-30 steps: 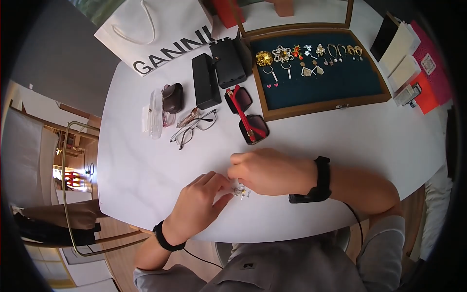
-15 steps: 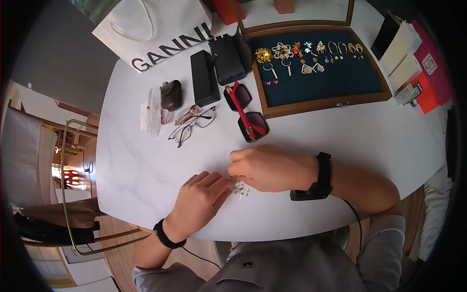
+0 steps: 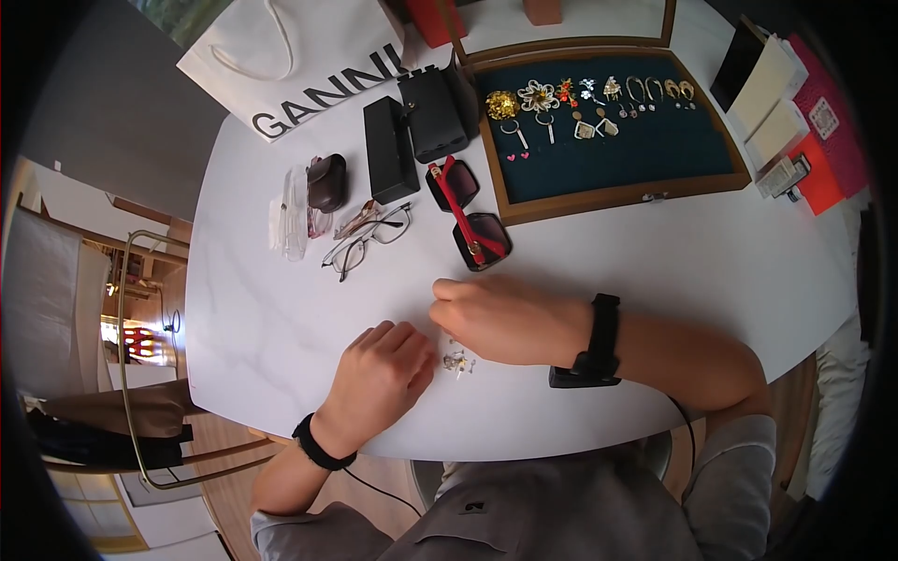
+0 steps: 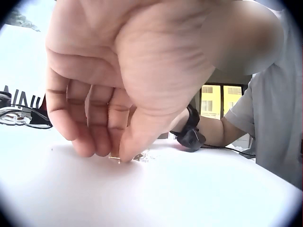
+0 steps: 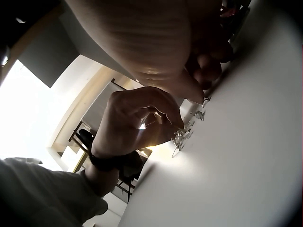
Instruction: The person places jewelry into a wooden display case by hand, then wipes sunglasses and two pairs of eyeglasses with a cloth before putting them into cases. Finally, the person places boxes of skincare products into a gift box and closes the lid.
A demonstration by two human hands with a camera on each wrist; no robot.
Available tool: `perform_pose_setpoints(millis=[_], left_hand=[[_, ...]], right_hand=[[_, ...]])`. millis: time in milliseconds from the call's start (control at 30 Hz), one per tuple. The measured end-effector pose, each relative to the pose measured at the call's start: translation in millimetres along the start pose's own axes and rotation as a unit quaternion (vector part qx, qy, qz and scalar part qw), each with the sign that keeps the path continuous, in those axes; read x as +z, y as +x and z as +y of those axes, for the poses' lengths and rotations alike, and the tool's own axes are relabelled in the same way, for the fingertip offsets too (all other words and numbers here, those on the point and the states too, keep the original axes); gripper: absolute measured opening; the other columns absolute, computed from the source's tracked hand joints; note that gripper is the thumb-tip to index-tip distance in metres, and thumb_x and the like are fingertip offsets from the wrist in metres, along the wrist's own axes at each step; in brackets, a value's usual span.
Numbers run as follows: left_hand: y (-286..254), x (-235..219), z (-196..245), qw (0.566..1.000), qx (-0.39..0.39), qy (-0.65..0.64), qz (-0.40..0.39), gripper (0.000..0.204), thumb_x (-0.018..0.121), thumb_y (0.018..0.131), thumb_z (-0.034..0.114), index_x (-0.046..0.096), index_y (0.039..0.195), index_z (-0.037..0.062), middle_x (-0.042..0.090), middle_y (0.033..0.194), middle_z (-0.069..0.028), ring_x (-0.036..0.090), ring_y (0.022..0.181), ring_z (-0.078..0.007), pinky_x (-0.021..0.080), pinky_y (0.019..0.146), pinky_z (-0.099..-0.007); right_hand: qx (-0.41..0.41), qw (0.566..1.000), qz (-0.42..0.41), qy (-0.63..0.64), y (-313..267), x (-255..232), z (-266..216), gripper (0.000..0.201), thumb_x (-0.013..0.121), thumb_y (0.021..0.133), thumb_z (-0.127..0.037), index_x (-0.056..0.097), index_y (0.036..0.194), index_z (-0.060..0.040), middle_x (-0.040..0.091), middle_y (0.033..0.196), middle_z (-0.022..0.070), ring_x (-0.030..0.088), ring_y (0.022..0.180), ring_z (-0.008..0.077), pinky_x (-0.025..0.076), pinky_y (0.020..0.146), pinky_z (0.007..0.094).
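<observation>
A small pile of silver and gold-toned earrings (image 3: 456,361) lies on the white table between my hands. My left hand (image 3: 379,381) is just left of the pile, thumb and fingertips together. In the left wrist view these fingertips pinch a small gold-coloured earring (image 4: 115,158) close over the table. My right hand (image 3: 505,318) hovers at the pile's upper right with its fingers curled. In the right wrist view its thumb and finger pinch a small silver earring (image 5: 206,100) near the tabletop. From above, the right fingertips are hidden behind the hand.
Beyond my hands lie red-armed sunglasses (image 3: 470,217), thin-framed eyeglasses (image 3: 367,238), a brown case (image 3: 326,182) and black boxes (image 3: 391,150). A wooden display case (image 3: 617,201) with rows of earrings stands open behind. A white paper bag (image 3: 299,84) is back left, cards (image 3: 767,103) back right.
My left thumb and fingers, apart at first, came together at the pile, and that hand then drew back slightly left. My right hand shifted a little left.
</observation>
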State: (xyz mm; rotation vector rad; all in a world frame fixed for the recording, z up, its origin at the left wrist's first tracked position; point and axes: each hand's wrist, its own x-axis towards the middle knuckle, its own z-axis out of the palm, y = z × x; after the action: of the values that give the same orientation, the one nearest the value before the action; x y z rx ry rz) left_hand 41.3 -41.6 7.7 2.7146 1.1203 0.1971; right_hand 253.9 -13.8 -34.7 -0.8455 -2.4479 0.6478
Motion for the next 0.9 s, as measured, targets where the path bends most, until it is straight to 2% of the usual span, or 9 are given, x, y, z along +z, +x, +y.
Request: perform_pose_setpoints(millis=[333,400,433,500,533,567,667,833,900], left_hand=[[11,-12,-14,0.968,-0.143,-0.207,0.011,0.01,0.068,0.074,-0.006,0.062,0.079,-0.0007,0.069,0.086,-0.0096,0.067,0.073,-0.0175,0.056,0.069,-0.0295],[19,-12,-17,0.956,-0.147,-0.254,0.024,0.009,0.066,0.075,-0.007,0.061,0.079,-0.0016,0.07,0.089,-0.0102,0.068,0.075,-0.0162,0.056,0.071,-0.0296],[24,-11,-19,0.947,-0.127,-0.287,0.062,0.008,0.065,0.078,-0.008,0.06,0.08,-0.0015,0.07,0.09,-0.0106,0.068,0.076,-0.0159,0.056,0.072,-0.0298],[36,-12,-21,0.937,-0.099,-0.319,0.103,0.008,0.063,0.081,-0.008,0.059,0.081,-0.0014,0.07,0.091,-0.0111,0.068,0.076,-0.0156,0.056,0.073,-0.03],[43,-15,-21,0.9,-0.126,-0.403,0.108,0.008,0.062,0.083,-0.007,0.058,0.082,-0.0006,0.07,0.091,-0.0112,0.068,0.076,-0.0156,0.056,0.073,-0.0299],[51,-19,-21,0.854,-0.153,-0.485,0.11,0.009,0.061,0.085,-0.007,0.057,0.083,0.0002,0.069,0.09,-0.0114,0.067,0.076,-0.0156,0.056,0.073,-0.0298],[86,-35,-21,0.832,-0.127,-0.535,0.071,0.009,0.06,0.089,-0.003,0.055,0.083,0.0022,0.069,0.089,-0.0105,0.066,0.074,-0.0141,0.055,0.069,-0.0279],[150,-48,-19,0.808,-0.065,-0.582,0.073,0.007,0.059,0.093,0.001,0.057,0.086,0.0038,0.068,0.087,-0.0094,0.065,0.071,-0.0129,0.052,0.065,-0.0256],[173,-53,-18,0.731,-0.066,-0.672,0.098,0.003,0.06,0.094,0.002,0.061,0.092,0.0032,0.068,0.089,-0.0091,0.065,0.071,-0.0121,0.052,0.065,-0.0242]], right_hand=[[0.021,0.997,0.062,-0.042,3,-4,9,0.008,0.06,0.085,-0.002,0.054,0.087,0.0025,0.062,0.083,0.0145,0.068,0.069,0.0303,0.054,0.062,0.0411],[0.029,0.985,0.141,0.094,8,-15,14,0.007,0.057,0.091,-0.002,0.052,0.089,0.0007,0.063,0.077,0.0127,0.068,0.066,0.0256,0.051,0.057,0.0377],[0.03,0.985,0.145,0.085,8,-26,15,0.007,0.057,0.091,-0.002,0.052,0.089,0.0007,0.063,0.077,0.0127,0.068,0.066,0.0256,0.051,0.057,0.0377],[0.063,0.952,0.166,0.248,9,-47,18,0.007,0.055,0.096,-0.004,0.051,0.091,-0.0011,0.061,0.072,0.0092,0.064,0.062,0.018,0.049,0.056,0.0318],[0.081,0.94,0.191,0.271,9,-53,20,0.008,0.058,0.096,-0.004,0.052,0.093,-0.001,0.06,0.074,0.0052,0.059,0.062,0.0105,0.048,0.057,0.0268],[0.079,0.942,0.193,0.264,9,-61,22,0.008,0.058,0.096,-0.004,0.052,0.093,-0.001,0.06,0.074,0.0052,0.059,0.062,0.0105,0.048,0.057,0.0268],[0.121,0.9,0.254,0.333,4,-89,25,0.004,0.058,0.098,-0.003,0.056,0.099,-0.0007,0.062,0.085,0.0008,0.058,0.067,0.0063,0.048,0.06,0.0226],[0.109,0.882,0.338,0.309,-10,-121,62,0.018,0.06,0.096,-0.004,0.066,0.11,0.0051,0.068,0.086,0.0062,0.066,0.074,0.0098,0.053,0.064,0.0236],[0.142,0.882,0.343,0.289,-17,-128,73,0.013,0.059,0.097,-0.004,0.065,0.105,0.0049,0.069,0.087,0.0075,0.068,0.076,0.0114,0.054,0.065,0.0239]])
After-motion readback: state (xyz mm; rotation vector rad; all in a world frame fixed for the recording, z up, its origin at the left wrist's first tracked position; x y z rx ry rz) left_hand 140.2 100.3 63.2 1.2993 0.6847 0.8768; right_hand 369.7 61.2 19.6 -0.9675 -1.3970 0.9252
